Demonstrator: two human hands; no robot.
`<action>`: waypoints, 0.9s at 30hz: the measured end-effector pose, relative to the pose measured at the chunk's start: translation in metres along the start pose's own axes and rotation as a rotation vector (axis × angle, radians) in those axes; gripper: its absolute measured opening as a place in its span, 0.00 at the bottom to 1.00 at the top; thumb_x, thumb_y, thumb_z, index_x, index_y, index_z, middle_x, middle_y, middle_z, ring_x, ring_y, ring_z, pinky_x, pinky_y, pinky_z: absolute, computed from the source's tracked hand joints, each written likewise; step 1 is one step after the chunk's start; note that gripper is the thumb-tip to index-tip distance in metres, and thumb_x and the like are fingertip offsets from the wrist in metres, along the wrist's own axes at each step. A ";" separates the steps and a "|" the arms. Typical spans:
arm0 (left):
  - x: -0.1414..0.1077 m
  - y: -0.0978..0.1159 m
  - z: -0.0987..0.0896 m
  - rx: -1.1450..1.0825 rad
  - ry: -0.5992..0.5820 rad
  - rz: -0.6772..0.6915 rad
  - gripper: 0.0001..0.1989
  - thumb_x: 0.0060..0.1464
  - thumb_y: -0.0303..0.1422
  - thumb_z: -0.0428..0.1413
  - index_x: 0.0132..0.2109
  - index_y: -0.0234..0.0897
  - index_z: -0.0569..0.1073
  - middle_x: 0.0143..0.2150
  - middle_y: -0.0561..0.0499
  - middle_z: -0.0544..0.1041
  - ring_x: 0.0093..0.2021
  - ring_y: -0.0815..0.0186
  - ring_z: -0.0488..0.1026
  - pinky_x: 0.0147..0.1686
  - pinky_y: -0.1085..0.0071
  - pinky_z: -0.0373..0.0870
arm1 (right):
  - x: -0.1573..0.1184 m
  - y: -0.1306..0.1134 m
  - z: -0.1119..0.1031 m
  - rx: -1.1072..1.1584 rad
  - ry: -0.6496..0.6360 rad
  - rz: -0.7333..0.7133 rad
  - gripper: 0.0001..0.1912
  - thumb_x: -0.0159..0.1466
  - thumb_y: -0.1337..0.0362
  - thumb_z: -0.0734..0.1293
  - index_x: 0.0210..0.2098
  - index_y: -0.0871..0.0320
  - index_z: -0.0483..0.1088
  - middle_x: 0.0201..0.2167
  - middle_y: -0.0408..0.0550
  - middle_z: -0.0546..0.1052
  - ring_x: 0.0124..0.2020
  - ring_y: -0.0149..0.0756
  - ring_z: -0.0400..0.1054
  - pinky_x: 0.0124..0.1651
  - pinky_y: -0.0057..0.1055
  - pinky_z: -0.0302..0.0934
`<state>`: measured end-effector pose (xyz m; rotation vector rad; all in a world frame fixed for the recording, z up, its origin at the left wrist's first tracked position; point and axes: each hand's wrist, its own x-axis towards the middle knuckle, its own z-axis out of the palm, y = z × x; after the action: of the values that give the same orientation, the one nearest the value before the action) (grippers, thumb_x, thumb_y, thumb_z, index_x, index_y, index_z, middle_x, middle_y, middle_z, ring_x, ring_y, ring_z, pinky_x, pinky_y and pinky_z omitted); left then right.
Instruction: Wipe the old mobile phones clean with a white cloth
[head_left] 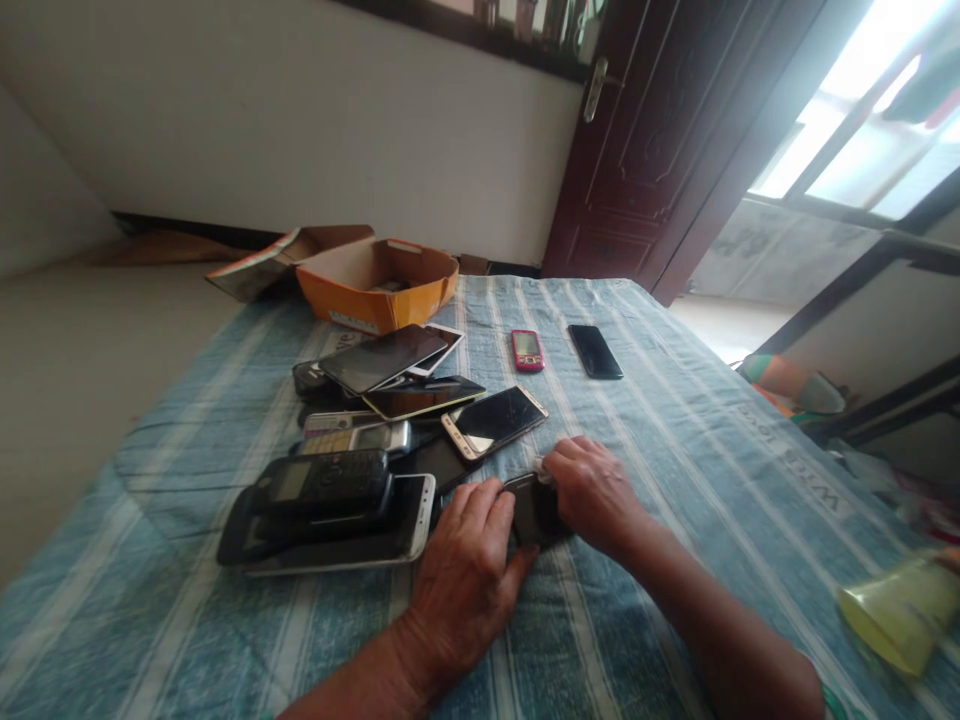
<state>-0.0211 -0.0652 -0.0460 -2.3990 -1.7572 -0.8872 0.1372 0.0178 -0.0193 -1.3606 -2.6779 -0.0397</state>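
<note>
A black phone (534, 508) lies between my hands near the middle of the cloth. My left hand (474, 560) grips its left edge, thumb along the near side. Pinched in my right hand (596, 490) is a small white wipe (543, 472), pressed on the phone's upper right part. Just beyond lies a gold phone (499, 420), tilted on the pile. To the left, a black handset (326, 485) rests on a white-edged phone (414, 515). Farther back are a dark tablet-like phone (382, 358) and other phones, partly overlapping.
An open orange box (382, 290) stands at the far left edge of the striped cloth (675, 600). A pink phone (528, 350) and a black phone (595, 351) lie apart. At the right edge, another person's fingers (949, 558) touch a yellow cup (896, 610).
</note>
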 end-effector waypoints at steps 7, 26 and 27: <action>0.004 0.005 -0.005 -0.056 -0.029 -0.063 0.13 0.48 0.27 0.61 0.42 0.32 0.70 0.40 0.43 0.74 0.41 0.54 0.71 0.42 0.55 0.74 | 0.016 -0.030 0.000 0.042 -0.038 -0.156 0.07 0.61 0.69 0.61 0.28 0.56 0.69 0.30 0.47 0.73 0.34 0.39 0.62 0.36 0.34 0.50; 0.002 -0.001 0.001 0.035 -0.055 -0.030 0.17 0.48 0.29 0.61 0.47 0.33 0.74 0.50 0.39 0.73 0.48 0.51 0.70 0.46 0.54 0.73 | 0.015 -0.002 -0.018 -0.153 -0.166 0.176 0.11 0.62 0.72 0.60 0.34 0.60 0.75 0.36 0.55 0.75 0.40 0.43 0.66 0.40 0.36 0.54; 0.003 -0.002 0.001 0.032 -0.060 -0.028 0.16 0.49 0.29 0.61 0.47 0.33 0.74 0.50 0.39 0.73 0.49 0.51 0.70 0.46 0.53 0.73 | 0.016 -0.010 -0.017 -0.125 -0.146 0.122 0.11 0.62 0.71 0.60 0.33 0.60 0.74 0.36 0.54 0.75 0.40 0.43 0.65 0.40 0.36 0.54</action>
<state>-0.0219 -0.0619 -0.0463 -2.4113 -1.8159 -0.7921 0.1220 0.0235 -0.0003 -1.6220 -2.7439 -0.1011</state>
